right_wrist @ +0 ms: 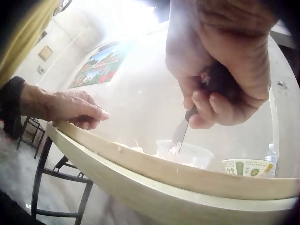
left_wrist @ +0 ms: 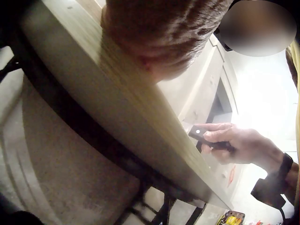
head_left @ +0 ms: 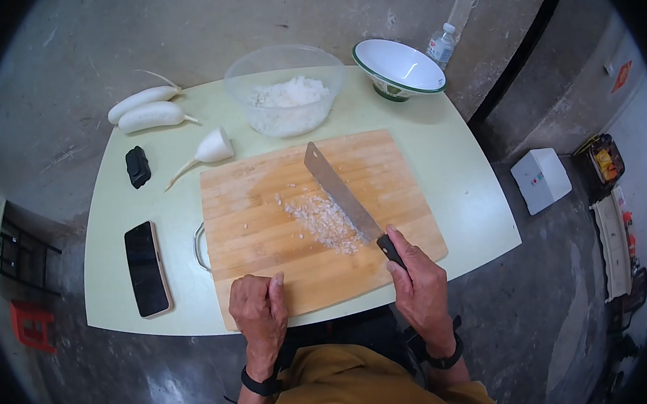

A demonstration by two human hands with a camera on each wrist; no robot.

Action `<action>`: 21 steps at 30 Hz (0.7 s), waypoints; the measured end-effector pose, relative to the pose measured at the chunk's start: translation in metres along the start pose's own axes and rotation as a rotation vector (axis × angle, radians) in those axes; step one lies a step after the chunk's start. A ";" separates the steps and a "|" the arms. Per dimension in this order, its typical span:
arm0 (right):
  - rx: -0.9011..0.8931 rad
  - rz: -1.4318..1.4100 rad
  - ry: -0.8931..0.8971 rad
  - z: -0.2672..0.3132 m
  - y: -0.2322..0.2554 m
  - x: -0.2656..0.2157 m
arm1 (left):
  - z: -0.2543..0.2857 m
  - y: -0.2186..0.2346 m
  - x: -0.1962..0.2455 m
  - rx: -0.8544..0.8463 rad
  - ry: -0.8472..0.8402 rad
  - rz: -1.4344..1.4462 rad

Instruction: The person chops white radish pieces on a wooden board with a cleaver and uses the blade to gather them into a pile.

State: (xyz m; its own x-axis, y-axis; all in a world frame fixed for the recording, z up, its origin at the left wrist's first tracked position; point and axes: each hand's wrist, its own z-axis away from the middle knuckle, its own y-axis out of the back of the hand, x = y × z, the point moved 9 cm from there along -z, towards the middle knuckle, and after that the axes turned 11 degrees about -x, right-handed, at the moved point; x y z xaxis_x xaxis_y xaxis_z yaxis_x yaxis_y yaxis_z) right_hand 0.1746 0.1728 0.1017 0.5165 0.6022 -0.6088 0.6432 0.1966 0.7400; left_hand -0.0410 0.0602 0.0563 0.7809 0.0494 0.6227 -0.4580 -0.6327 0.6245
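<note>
A cleaver [head_left: 342,193] is gripped by its black handle in my right hand [head_left: 421,285], its blade slanting up and left over the wooden cutting board [head_left: 252,259]. Finely chopped white bits [head_left: 323,221] lie along the left side of the blade. My left hand [head_left: 258,311] rests at the board's near left corner, fingers curled and thumb alongside, holding nothing. The right wrist view shows my right hand [right_wrist: 225,70] wrapped round the handle and the left hand [right_wrist: 70,108] on the board's edge.
Behind the board stand a clear bowl [head_left: 288,118] of white shreds and a white, green-rimmed bowl [head_left: 400,65], with a bottle [head_left: 441,45] beside it. Whole radishes [head_left: 151,116], a cut radish [head_left: 214,146], a black object [head_left: 138,167] and a phone [head_left: 146,268] lie on the left.
</note>
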 end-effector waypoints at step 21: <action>-0.004 0.004 -0.013 -0.001 -0.001 0.000 | 0.001 -0.001 0.000 -0.001 -0.005 -0.004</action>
State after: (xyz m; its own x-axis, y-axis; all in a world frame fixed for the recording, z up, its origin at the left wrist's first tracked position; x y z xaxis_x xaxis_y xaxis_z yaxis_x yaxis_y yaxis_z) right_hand 0.1732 0.1736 0.1016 0.5261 0.5928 -0.6097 0.6391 0.1974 0.7434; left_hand -0.0408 0.0599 0.0553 0.7852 0.0480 0.6174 -0.4551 -0.6314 0.6279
